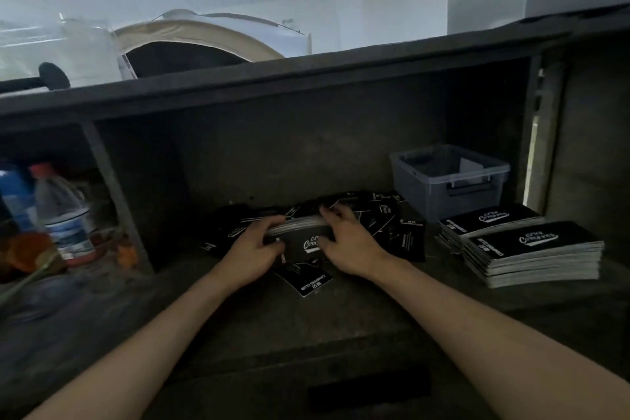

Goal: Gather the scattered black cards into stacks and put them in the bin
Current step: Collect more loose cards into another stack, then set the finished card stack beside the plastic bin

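Left hand (254, 249) and right hand (347, 245) grip a crosswise card stack (303, 237) by its ends; the bin (419, 189) stands back-right, nearer the right hand.

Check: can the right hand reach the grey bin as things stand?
Probably yes: the grey bin stands open, back-right of the right hand, with only loose cards lying flat between them. That hand grips a card stack, though.

Left hand (250, 254) and right hand (347, 245) grip a card stack (300, 232) above loose cards (388, 225); bin (446, 181) behind finished stacks (525, 245).
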Demonstrator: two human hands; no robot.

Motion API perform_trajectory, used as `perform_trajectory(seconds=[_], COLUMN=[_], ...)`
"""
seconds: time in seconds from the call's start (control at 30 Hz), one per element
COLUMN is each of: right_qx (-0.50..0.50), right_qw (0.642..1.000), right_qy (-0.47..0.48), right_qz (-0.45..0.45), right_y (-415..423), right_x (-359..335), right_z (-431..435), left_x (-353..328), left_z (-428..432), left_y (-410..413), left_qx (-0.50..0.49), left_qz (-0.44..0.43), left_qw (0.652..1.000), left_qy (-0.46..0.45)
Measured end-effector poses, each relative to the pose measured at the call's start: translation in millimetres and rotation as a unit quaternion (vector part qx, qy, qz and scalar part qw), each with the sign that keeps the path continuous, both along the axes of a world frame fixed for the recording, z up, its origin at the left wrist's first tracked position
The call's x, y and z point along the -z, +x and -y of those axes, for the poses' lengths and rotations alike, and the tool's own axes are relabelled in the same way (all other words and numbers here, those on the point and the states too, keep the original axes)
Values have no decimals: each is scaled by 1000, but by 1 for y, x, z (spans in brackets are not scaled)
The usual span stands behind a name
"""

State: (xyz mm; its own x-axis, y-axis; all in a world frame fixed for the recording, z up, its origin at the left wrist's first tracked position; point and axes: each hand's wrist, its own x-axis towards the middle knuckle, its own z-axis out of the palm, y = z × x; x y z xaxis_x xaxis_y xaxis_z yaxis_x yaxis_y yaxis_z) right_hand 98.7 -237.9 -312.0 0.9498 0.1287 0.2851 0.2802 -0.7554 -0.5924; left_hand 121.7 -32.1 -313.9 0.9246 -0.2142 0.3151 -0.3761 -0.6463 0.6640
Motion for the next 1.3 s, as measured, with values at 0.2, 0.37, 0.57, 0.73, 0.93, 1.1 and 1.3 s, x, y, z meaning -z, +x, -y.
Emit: perform_trajectory(seconds=[0.2, 0.37, 0.57, 0.73, 0.93, 1.1, 1.3], right_qx=[-11, 0, 40, 159, 252, 272, 307], right_qw=[998, 986, 982, 976, 962, 961, 936], right_qy=[64, 123, 142, 147, 103, 0, -139], right_qz=[9, 108, 113, 5, -39, -51, 100], right_y=[-10, -34, -57, -74, -86, -77, -69], right_x=[6, -8, -68, -100, -93, -65, -75], right_z=[-6, 12, 86, 174, 240, 242, 210], left_x=[6, -10, -65, -87, -74, -46, -40], left_z=[25, 33, 98, 187, 268, 279, 241], left_y=[-30, -52, -61, -71, -57, -41, -32], left_qx=[-31, -38, -23, 50, 86, 51, 73], left_qz=[53, 105, 10, -192, -193, -74, -7], left_qw=[998, 992, 993, 947, 962, 995, 996], left_qy=[34, 54, -119, -254, -175, -33, -54])
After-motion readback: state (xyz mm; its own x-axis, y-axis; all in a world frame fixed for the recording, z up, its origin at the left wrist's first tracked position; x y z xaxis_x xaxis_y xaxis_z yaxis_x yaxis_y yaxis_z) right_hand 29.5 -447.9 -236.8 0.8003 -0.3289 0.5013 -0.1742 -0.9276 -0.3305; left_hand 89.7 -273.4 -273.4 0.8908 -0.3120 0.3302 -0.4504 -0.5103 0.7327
